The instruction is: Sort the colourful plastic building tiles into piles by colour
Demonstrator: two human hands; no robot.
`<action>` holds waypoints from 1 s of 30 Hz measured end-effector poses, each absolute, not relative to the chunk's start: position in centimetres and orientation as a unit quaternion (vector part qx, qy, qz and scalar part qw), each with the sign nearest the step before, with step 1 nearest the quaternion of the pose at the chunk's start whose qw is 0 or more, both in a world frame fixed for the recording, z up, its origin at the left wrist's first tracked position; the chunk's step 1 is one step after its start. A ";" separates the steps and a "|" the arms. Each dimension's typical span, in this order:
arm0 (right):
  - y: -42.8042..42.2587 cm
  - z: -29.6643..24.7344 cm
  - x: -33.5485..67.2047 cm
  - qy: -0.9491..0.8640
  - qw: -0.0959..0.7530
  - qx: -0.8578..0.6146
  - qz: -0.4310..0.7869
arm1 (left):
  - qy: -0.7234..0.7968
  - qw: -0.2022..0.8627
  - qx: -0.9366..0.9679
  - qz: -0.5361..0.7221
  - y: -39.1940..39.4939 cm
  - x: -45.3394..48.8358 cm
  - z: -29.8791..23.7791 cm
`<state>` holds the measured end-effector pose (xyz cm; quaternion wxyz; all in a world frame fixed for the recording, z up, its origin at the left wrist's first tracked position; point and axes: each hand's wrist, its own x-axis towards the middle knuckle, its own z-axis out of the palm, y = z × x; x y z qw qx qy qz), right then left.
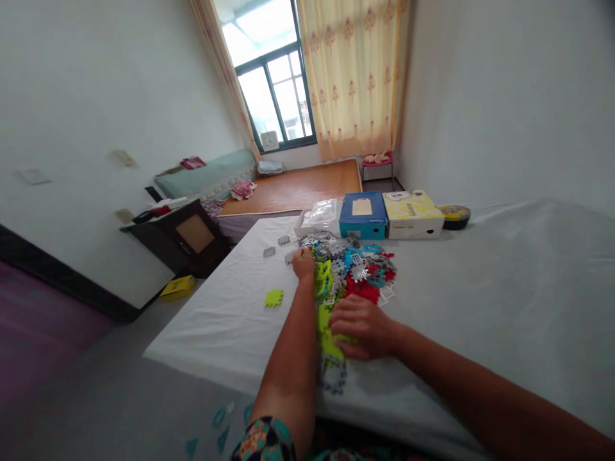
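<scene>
A heap of interlocking plastic building tiles [358, 272] in grey, lime green, blue, red and white lies on the white-covered table. My left hand [302, 262] reaches to the heap's left edge, its fingers bent in among grey and green pieces. What they pinch is hidden. Closer to me, my right hand [361, 325] curls over a row of lime green tiles [327, 326], its fingers around a green tile [342, 338] partly covered by the hand. A grey toothed frame [333, 375] lies at the row's near end.
A single green tile [273, 298] and a few grey pieces [269, 252] lie left of the heap. Behind it stand a clear-lidded container [324, 212], a blue box [364, 216], a yellow-and-white box [414, 214] and a round tin [455, 216]. Teal pieces [218, 417] lie on the floor.
</scene>
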<state>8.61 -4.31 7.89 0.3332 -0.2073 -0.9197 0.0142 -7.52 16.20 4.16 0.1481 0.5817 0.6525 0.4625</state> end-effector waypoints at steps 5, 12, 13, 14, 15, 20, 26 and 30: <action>-7.7 6.6 4.3 -0.975 0.188 -0.103 0.053 | 0.619 0.170 0.645 0.415 16.3 -10.5 5.1; -4.5 5.1 7.0 -0.944 0.186 -0.273 0.016 | 0.626 0.138 0.685 0.345 14.3 -17.5 4.9; -3.9 5.0 7.7 -0.936 0.194 -0.293 0.003 | 0.624 0.135 0.694 0.334 13.9 -17.8 4.6; -3.3 5.0 8.5 -0.928 0.203 -0.311 -0.008 | 0.619 0.132 0.704 0.324 13.3 -17.9 4.2; -2.7 5.0 9.3 -0.919 0.214 -0.330 -0.016 | 0.611 0.130 0.715 0.314 12.8 -17.6 3.9; -0.1 5.4 14.0 -0.856 0.283 -0.430 -0.043 | 0.550 0.137 0.774 0.282 10.4 -14.4 2.8; 2.5 4.1 19.5 -0.676 0.448 -0.584 -0.035 | 0.599 0.096 0.772 0.190 13.5 -16.9 5.8; 3.4 2.1 21.6 -0.557 0.472 -0.683 -0.001 | 0.617 0.066 0.755 0.212 20.9 -20.3 7.8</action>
